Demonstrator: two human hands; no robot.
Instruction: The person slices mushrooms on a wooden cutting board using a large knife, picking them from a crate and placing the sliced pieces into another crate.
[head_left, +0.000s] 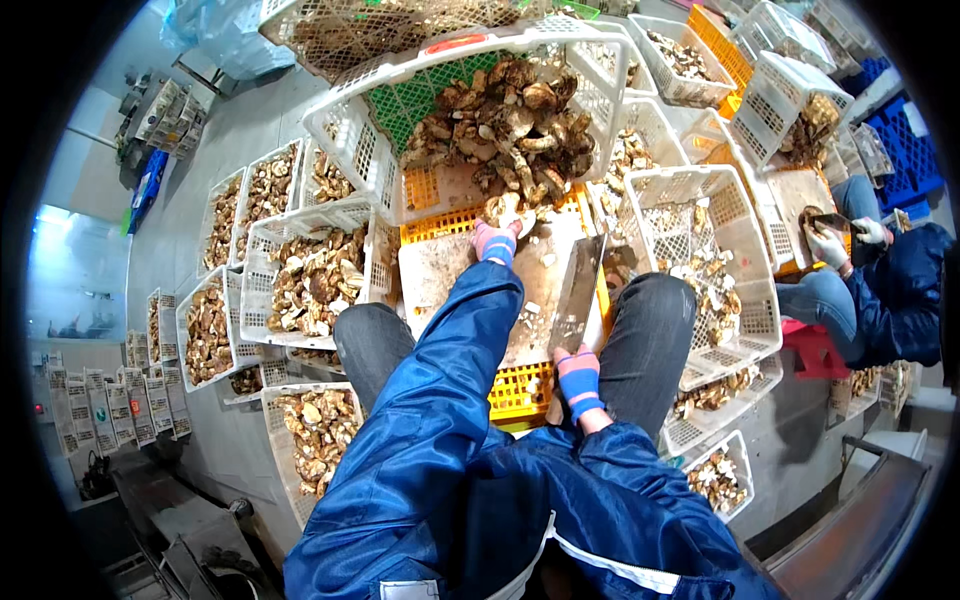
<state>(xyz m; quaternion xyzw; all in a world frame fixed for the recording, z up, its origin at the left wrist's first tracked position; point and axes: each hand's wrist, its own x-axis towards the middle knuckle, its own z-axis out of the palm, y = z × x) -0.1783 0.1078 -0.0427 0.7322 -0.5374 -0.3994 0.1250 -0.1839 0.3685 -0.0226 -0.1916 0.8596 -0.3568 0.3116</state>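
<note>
My left hand (495, 240), in a pink and blue striped glove, grips a pale mushroom (501, 205) at the mouth of a tipped white plastic crate (352, 97). Dark, dirty mushrooms (517, 120) spill out of that crate toward me. My right hand (579, 379), gloved alike, holds a broad-bladed knife (577, 289) by its handle, blade pointing away from me along the board's right side. Between my knees a stained cutting board (435, 270) rests on a yellow plastic crate (517, 386). White trimmings (531, 309) are scattered on it.
At my left stands a white crate of mushrooms (315, 281), with several more around it. A deep white crate (705, 262) holding pale pieces is by my right knee. Farther right, a co-worker's gloved hands (829, 244) hold a knife and a mushroom.
</note>
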